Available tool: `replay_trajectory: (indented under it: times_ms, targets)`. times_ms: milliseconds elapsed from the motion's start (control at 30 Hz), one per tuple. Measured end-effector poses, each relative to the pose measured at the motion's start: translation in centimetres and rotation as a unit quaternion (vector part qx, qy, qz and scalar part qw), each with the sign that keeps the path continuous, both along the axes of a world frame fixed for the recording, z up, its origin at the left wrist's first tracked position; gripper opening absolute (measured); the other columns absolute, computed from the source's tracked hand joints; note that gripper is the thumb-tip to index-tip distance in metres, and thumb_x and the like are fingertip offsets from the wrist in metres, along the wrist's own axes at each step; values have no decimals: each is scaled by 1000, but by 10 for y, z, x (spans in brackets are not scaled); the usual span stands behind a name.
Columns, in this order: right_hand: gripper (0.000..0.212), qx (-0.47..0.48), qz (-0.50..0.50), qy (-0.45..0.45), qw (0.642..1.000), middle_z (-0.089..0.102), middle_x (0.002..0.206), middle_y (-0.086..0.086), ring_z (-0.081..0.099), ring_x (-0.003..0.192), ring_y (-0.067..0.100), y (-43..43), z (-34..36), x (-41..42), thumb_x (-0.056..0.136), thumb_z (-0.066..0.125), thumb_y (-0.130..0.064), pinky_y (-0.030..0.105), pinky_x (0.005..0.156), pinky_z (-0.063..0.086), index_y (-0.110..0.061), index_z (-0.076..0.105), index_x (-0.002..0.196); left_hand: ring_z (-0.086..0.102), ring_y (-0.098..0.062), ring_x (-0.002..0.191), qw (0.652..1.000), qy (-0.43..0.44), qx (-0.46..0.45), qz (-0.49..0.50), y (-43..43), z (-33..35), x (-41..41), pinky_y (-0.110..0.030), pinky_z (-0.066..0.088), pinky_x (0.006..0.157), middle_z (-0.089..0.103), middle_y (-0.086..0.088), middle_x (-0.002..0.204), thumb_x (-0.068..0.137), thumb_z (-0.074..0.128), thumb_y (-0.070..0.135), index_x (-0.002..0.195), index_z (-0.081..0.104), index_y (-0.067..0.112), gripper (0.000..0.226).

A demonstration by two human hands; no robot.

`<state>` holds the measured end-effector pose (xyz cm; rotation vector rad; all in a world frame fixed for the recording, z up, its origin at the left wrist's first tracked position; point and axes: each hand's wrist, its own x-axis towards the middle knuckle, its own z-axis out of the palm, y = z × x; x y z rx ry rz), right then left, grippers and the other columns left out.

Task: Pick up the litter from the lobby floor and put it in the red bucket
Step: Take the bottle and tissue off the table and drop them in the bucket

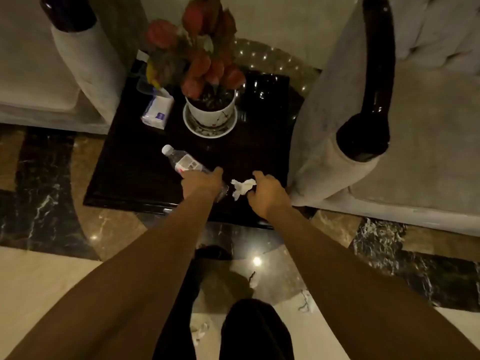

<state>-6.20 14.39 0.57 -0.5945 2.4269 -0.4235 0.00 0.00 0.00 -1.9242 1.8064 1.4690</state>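
Note:
A clear plastic bottle (181, 161) with a white cap lies tilted over the dark side table (130, 172), and my left hand (201, 183) is closed around its lower half. A crumpled white tissue (241, 188) sits near the table's front edge, pinched by the fingers of my right hand (267, 190). More scraps of white paper lie on the marble floor: one (305, 301) to the right of my legs, another (201, 331) by my left leg. The red bucket is not in view.
A white pot of red flowers (210, 105) on a saucer stands mid-table, with a tissue pack (157, 110) to its left. Beige armchairs (389, 126) with dark glossy arm caps flank the table. My dark trouser legs (254, 331) fill the bottom centre.

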Motion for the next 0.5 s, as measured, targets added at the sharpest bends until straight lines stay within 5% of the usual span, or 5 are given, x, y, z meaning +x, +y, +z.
replay_trajectory:
  times_ms: [133, 233, 367, 433, 500]
  targets:
    - [73, 47, 62, -34, 996, 16, 154, 16, 27, 131, 43, -30, -71, -10, 87, 63, -21, 50, 103, 37, -30, 23, 148, 47, -40, 118, 987, -38, 90, 130, -38, -61, -29, -58, 52, 86, 40, -18, 137, 59, 81, 57, 141, 24, 12, 110]
    - [62, 71, 72, -5, 995, 19, 150, 14, 24, 126, 43, -35, -96, -3, 84, 63, -10, 44, 97, 42, -29, 42, 139, 59, -38, 106, 968, -25, 163, 191, -45, -84, -22, -59, 54, 74, 50, -17, 130, 53, 87, 47, 136, 28, 21, 105]
    - [20, -27, -50, -76, 996, 62, 100, 14, 62, 83, 22, -46, -87, -5, 82, 58, 4, 23, 66, 48, -11, 69, 88, 64, -36, 91, 974, 5, 190, 127, -51, -86, -11, -56, 55, 80, 60, -17, 115, 56, 87, 32, 131, 36, 16, 92]
    - [19, -83, -182, -141, 970, 67, 78, 7, 63, 52, 8, -51, -61, -14, 86, 58, -4, 19, 47, 49, -16, 68, 74, 65, -34, 90, 977, -4, 207, 52, -52, -61, -6, -53, 55, 82, 61, -16, 112, 58, 85, 28, 133, 37, 14, 90]
    - [23, -124, -257, -145, 947, 66, 71, 5, 62, 46, 10, -48, -26, -23, 87, 56, -7, 19, 42, 47, -18, 66, 69, 64, -33, 91, 975, -7, 220, -31, -47, -26, -4, -50, 55, 83, 61, -17, 112, 59, 81, 25, 135, 36, 13, 89]
